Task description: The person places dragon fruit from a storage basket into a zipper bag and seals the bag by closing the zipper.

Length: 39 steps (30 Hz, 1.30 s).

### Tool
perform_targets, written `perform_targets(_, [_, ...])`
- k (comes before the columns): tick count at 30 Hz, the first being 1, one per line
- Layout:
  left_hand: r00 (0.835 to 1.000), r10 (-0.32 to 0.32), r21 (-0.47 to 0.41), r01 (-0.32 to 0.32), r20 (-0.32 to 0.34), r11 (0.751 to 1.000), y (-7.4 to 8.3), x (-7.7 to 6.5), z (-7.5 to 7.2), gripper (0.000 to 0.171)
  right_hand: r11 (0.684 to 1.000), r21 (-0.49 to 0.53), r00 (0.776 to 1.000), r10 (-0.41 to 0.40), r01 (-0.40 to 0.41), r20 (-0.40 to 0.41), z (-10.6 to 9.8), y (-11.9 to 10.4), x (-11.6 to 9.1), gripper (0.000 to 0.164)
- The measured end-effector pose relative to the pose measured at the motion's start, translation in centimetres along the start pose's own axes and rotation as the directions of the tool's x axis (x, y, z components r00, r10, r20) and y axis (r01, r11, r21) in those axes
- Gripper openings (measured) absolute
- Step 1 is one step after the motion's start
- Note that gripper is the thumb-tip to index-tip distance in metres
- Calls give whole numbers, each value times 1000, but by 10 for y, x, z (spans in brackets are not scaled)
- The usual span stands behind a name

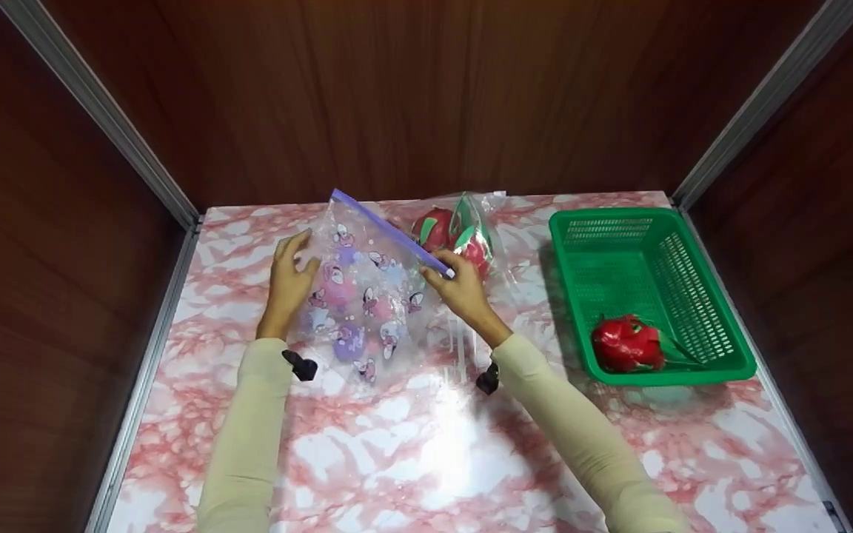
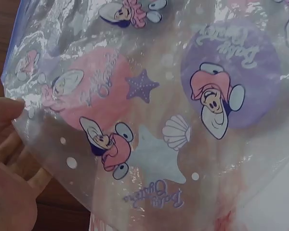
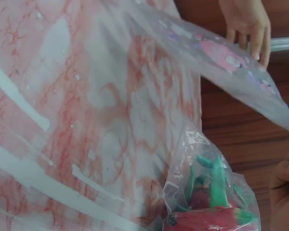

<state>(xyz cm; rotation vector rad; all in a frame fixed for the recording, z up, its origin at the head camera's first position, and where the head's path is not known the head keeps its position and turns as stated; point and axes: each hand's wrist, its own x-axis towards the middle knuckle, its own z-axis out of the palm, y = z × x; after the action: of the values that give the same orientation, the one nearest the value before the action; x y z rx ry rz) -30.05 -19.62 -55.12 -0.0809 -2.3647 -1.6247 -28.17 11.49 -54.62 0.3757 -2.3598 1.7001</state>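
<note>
A clear zip bag [image 1: 380, 296] printed with pink and purple cartoon oysters hangs over the table, its purple zip strip [image 1: 389, 231] slanting along the top. My right hand [image 1: 465, 292] pinches the strip's lower right end between thumb and fingers. At the bag's left edge is my left hand [image 1: 291, 285], fingers apart and loosely bent; in the left wrist view its fingertips [image 2: 12, 108] lie right at the edge. Behind the right hand stands another clear bag [image 3: 176, 192] holding red dragon fruits [image 1: 434, 228] with green scales.
To the right, a green plastic basket [image 1: 573, 303] holds one red dragon fruit [image 1: 625, 344] at its near end. The table [image 1: 367, 459] has a red and white marbled top. Dark wood panels [image 1: 426, 96] enclose it at the back and sides.
</note>
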Motion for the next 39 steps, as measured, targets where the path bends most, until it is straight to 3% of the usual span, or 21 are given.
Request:
perform_targets(4, [999, 18, 22, -17, -44, 1000, 3, -2, 11, 46, 997, -60, 998, -58, 56, -32, 1, 4, -5, 13])
perform_targets(7, [998, -9, 10, 9, -57, 1000, 7, -5, 21, 32, 994, -83, 996, -78, 75, -42, 2, 7, -7, 13])
perform_targets(10, [997, -80, -48, 80, 9, 996, 11, -11, 33, 23, 993, -82, 994, -91, 86, -53, 2, 9, -10, 12])
perform_targets(14, [974, -163, -52, 173, 156, 984, 14, -19, 50, 22, 990, -88, 991, -112, 106, -78, 3, 11, -12, 10])
perform_targets(19, [956, -157, 78, 142, 247, 987, 7, -24, 65, 33, 989, -99, 991, -119, 112, -68, 6, 12, -16, 11])
perform_targets(21, [948, -166, 88, 147, 273, 985, 6, -26, 67, 36, 988, -105, 991, -122, 115, -53, 7, 11, -19, 11])
perform_targets(24, [931, -204, 34, 203, 301, 979, 10, -27, 73, 31, 983, -124, 990, -138, 133, -36, 8, 11, -22, 11])
perform_targets(30, [922, -229, -141, 283, 311, 949, 31, -26, 88, 21, 951, -198, 969, -247, 236, -32, 12, 10, -28, 14])
perform_targets(39, [919, -282, -266, 355, 276, 896, 56, -25, 98, 38, 873, -315, 925, -379, 372, 40, 21, 8, -36, 22])
